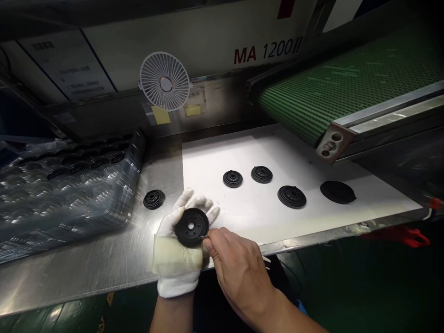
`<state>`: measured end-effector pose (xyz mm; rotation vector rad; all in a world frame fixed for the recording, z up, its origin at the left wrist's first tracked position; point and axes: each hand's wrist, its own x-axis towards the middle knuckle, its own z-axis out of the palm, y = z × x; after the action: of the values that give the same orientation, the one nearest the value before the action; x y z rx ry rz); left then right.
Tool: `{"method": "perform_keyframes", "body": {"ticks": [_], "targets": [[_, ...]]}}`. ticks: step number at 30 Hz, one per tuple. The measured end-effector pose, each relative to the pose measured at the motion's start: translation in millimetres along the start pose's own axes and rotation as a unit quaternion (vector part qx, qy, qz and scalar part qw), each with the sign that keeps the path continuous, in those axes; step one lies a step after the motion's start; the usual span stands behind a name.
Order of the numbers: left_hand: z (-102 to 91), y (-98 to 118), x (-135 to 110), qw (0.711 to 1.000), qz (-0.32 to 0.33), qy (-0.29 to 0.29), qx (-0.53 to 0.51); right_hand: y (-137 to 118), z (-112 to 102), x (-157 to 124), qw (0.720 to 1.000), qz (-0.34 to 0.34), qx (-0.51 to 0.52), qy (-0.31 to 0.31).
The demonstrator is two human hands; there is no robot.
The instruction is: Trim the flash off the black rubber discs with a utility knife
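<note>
My left hand (177,259), in a white glove with a pale band round the palm, holds a black round plastic disc (199,222) with a centre hole. Its ringed face is turned up and tilted towards me. My bare right hand (239,263) pinches a thin metal tool (204,237), whose tip touches the disc's lower right rim. Most of that tool is hidden by my fingers, so its exact kind does not show. Left of my glove, a similar black disc (154,199) lies on the metal table.
On a white sheet (215,212) lie several more discs, including a flat one (337,192) at right. A clear plastic tray stack (114,203) with black parts stands left. A green conveyor (312,101) overhangs the right side; a white fan (165,82) stands behind.
</note>
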<state>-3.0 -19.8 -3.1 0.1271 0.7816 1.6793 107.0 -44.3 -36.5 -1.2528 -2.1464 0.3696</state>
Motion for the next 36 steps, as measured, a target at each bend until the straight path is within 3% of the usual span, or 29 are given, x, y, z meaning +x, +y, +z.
{"method": "perform_keyframes", "body": {"ticks": [3, 10, 15, 21, 31, 36], "targets": [[0.7, 5, 0, 0.999, -0.038, -0.014, -0.014, 4, -3, 1, 1.000, 0.011, -0.011, 0.011], [5.8, 0, 6, 0.998, 0.003, 0.032, -0.063, -2, 2, -1, 1.000, 0.016, -0.004, 0.011], [2.0, -4, 9, 0.995, 0.059, 0.032, -0.076, -6, 7, -3, 1.000, 0.010, 0.007, 0.003], [-3.1, 4, 1, 0.998, -0.049, -0.016, -0.023, 3, 0, -1, 1.000, 0.007, 0.010, 0.013], [-4.7, -3, 8, 0.996, 0.054, 0.014, -0.063, -9, 7, -6, 1.000, -0.004, 0.010, 0.005], [-4.9, 9, 1, 0.998, -0.056, -0.014, -0.029, -5, 3, -5, 1.000, -0.011, 0.023, 0.009]]}}
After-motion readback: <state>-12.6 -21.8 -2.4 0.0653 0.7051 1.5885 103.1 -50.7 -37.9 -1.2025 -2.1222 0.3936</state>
